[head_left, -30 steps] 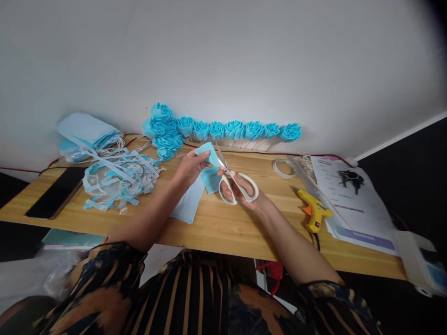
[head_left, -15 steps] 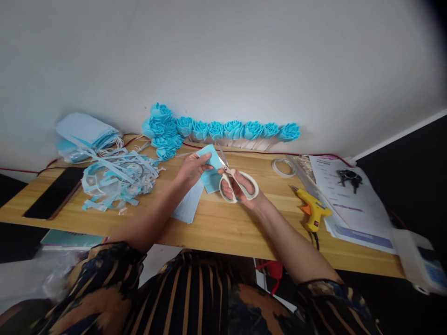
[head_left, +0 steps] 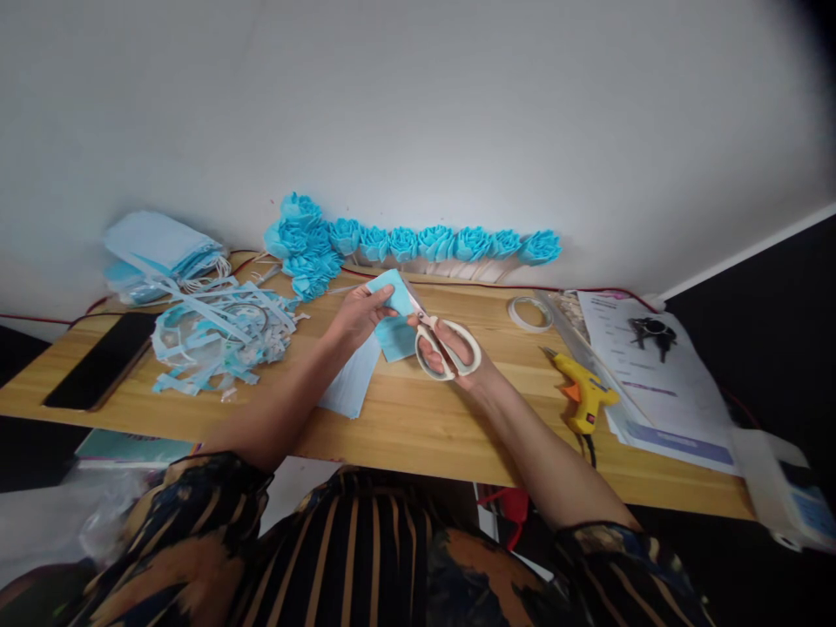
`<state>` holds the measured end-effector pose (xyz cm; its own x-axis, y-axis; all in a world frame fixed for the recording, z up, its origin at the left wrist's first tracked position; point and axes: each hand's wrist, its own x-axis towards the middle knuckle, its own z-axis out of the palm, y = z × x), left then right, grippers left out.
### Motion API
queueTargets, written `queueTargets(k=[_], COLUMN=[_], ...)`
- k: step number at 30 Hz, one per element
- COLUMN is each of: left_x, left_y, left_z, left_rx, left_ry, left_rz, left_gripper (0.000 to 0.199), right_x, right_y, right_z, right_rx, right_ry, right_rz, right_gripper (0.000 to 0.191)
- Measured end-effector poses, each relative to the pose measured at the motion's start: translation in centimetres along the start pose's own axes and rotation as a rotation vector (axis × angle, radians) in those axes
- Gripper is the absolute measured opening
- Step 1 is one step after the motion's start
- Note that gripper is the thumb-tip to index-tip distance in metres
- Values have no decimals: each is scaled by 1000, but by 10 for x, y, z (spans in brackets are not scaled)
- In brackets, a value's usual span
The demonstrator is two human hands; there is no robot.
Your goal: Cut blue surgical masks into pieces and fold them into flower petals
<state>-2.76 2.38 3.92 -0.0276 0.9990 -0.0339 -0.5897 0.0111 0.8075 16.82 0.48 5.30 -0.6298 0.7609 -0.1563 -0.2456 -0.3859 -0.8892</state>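
Left hand pinches a blue piece between thumb and fingers, above the middle of the table; the right hand has its fingers through the handles of the scissors, blades along the piece's right edge. Whether they have cut through, I cannot tell.

At the near left, a crumpled clear plastic bag shows no contents I can make out. Far left, a stack of pale blue sheets with white loops lies uncut, beside clear wrapping that seems to have blue material inside. Nearer is a tangled heap of strips and scraps, so a good deal of trimming looks done. A clump of blue flowers and a row of seven more look finished. Between and under the hands, pale sheets and a second blue piece lie flat, apparently unshaped. At the near right is a white container, its contents hidden.
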Motion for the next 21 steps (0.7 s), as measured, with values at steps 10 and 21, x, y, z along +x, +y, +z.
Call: queueTargets(k=[10, 21], left_x=[2, 3], left_y=[0, 5], left_z=[-4, -9], left_rx=[-7, 3], left_ry=[-6, -23], left_rz=[-3, -26], left_gripper=[27, 23], right_x=[0, -1], right_y=[-2, 1], right_z=[1, -3], right_rx=[-16, 18], right_ry=[20, -101], right_rz=[9, 8], right_gripper=[60, 58])
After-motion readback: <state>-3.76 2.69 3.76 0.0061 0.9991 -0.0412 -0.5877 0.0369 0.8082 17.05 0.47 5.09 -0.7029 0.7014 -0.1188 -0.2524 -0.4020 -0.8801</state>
